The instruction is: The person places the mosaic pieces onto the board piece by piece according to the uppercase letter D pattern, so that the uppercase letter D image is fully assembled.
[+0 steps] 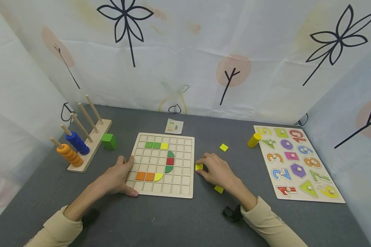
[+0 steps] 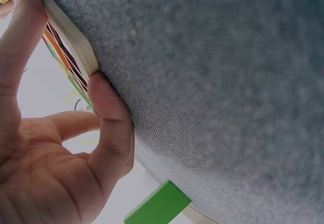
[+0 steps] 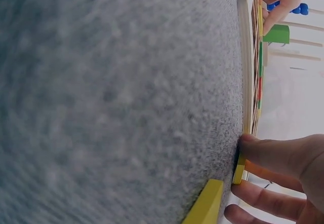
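Note:
A wooden grid board lies on the table with green, yellow, red and orange tiles in some squares. My left hand rests at its near left corner, thumb and fingers spread against the edges. In the left wrist view those fingers touch the board's side. Just beyond the right edge, my right hand pinches a yellow tile between thumb and fingers. The right wrist view shows this yellow tile low over the cloth. Two more yellow tiles lie near the right hand.
On the left stands a peg stacker with orange and blue rings, beside a green block. A small pattern card lies behind the board. To the right are a yellow cylinder and a number-and-shape puzzle.

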`<state>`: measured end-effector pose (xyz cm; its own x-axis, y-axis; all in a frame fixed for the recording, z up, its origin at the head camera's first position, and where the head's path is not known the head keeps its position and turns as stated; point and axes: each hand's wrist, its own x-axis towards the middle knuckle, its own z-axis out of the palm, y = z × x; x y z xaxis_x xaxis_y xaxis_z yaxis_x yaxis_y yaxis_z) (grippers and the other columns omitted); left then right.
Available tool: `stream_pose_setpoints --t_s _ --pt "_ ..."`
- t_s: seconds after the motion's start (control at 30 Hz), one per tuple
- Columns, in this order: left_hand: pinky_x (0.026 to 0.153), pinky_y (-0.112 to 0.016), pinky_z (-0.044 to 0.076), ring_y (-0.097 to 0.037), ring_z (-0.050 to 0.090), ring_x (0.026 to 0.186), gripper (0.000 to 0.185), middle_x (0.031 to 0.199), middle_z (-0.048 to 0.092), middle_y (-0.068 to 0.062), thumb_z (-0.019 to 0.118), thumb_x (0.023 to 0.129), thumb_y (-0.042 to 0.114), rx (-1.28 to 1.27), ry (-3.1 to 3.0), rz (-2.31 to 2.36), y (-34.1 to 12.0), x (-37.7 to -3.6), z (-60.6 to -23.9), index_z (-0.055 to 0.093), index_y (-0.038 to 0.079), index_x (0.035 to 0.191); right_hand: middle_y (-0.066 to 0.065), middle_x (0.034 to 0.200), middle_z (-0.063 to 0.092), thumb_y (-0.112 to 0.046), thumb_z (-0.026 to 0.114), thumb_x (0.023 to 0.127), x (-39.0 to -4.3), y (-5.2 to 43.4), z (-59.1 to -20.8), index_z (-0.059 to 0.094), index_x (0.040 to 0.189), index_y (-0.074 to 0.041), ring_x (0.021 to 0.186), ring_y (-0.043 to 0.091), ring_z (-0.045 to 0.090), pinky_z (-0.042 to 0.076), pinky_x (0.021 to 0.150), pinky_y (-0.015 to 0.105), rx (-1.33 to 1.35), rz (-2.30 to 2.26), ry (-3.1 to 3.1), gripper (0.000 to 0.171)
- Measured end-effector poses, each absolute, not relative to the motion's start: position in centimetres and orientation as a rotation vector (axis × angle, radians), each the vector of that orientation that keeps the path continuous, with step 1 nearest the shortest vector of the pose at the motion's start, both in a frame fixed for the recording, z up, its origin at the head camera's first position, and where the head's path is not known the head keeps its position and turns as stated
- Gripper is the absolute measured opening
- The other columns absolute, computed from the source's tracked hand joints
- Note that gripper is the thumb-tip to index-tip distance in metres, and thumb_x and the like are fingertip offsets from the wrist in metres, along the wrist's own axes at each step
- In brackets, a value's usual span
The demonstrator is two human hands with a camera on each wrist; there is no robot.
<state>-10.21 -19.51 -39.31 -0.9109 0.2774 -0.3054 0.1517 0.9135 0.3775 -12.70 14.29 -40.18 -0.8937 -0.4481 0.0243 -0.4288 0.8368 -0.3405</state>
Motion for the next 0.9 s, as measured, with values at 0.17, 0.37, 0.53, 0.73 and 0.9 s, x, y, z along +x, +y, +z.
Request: stream_pose_setpoints --t_s 0.17,0.37,0.53,0.73,0.9 --pt "0.071 -0.039 0.05 -0.025 0.051 0.082 0.139 0.125 0.044 -0.034 0.1 0.055 0.043 0.314 2.716 0.493 -19.6 -10.3 -39.4 0.024 -0.018 0.153 0.004 0.101 0.07 -0.019 0.08 0.09 -12.7 14.2 -40.1 0.079 0.115 -0.011 0.078 0.014 0.051 0.041 0.06 0.026 -0.717 -0.542 2.954 0.026" --pt "0.072 -0.039 0.05 -0.025 0.051 0.083 0.138 0.125 0.043 -0.033 0.099 0.055 0.044 0.316 2.712 0.498 -19.6 -10.3 -39.5 0.024 -0.018 0.153 0.004 0.097 0.069 -0.02 0.081 0.089 -12.7 13.9 -39.9 0.079 0.113 -0.01 0.074 0.013 0.048 0.039 0.058 0.026 -0.728 -0.553 2.958 0.026" --pt "0.072 -0.04 0.051 -0.025 0.052 0.084 0.138 0.125 0.043 -0.034 0.1 0.055 0.043 0.316 2.717 0.495 -19.6 -10.3 -39.5 0.024 -0.018 0.153 0.005 0.094 0.068 -0.021 0.081 0.088 -12.7 13.5 -39.5 0.08 0.113 -0.01 0.072 0.013 0.046 0.038 0.056 0.026 -0.725 -0.553 2.973 0.027" --pt "0.074 -0.041 0.052 -0.026 0.053 0.085 0.138 0.126 0.043 -0.034 0.1 0.055 0.044 0.321 2.721 0.492 -19.7 -10.3 -39.5 0.024 -0.018 0.153 0.004 0.095 0.069 -0.021 0.082 0.088 -12.8 12.5 -38.8 0.08 0.112 -0.011 0.073 0.014 0.046 0.036 0.056 0.025 -0.744 -0.568 2.97 0.025" --pt "0.074 -0.041 0.052 -0.025 0.053 0.085 0.138 0.127 0.043 -0.034 0.099 0.055 0.044 0.315 2.715 0.494 -19.7 -10.3 -39.5 0.024 -0.018 0.153 0.005 0.099 0.071 -0.022 0.081 0.089 -13.1 11.4 -38.2 0.08 0.111 -0.011 0.076 0.015 0.049 0.037 0.057 0.025 -0.772 -0.57 2.965 0.025"
